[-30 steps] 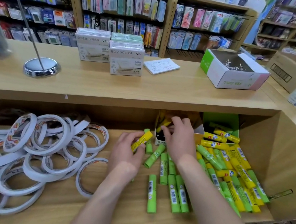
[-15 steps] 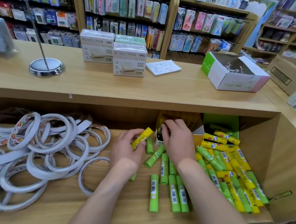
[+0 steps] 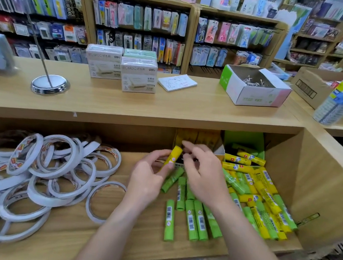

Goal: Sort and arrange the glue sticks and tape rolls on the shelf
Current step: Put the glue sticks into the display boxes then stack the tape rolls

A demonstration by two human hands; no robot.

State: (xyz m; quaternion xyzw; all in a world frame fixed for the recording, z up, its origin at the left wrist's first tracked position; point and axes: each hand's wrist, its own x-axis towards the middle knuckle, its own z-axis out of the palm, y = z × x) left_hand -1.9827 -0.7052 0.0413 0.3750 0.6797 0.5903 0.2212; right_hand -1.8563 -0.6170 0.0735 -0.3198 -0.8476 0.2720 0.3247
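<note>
Your left hand (image 3: 148,177) pinches one yellow glue stick (image 3: 173,158) just in front of the yellow box (image 3: 198,137). Your right hand (image 3: 201,174) curls at the stick's top; I cannot tell whether it grips. Steady that end and feed it straight into the box mouth. About seven green sticks (image 3: 170,221) lie before the box. The mixed heap (image 3: 262,199) to its right and the tape rolls (image 3: 49,169) to its left overlap too much to count.

Bright, even indoor light; soft shadows, fisheye bend at edges, bg blurry.

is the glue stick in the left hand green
No, the left hand pinches a yellow glue stick near its lower end.
</note>
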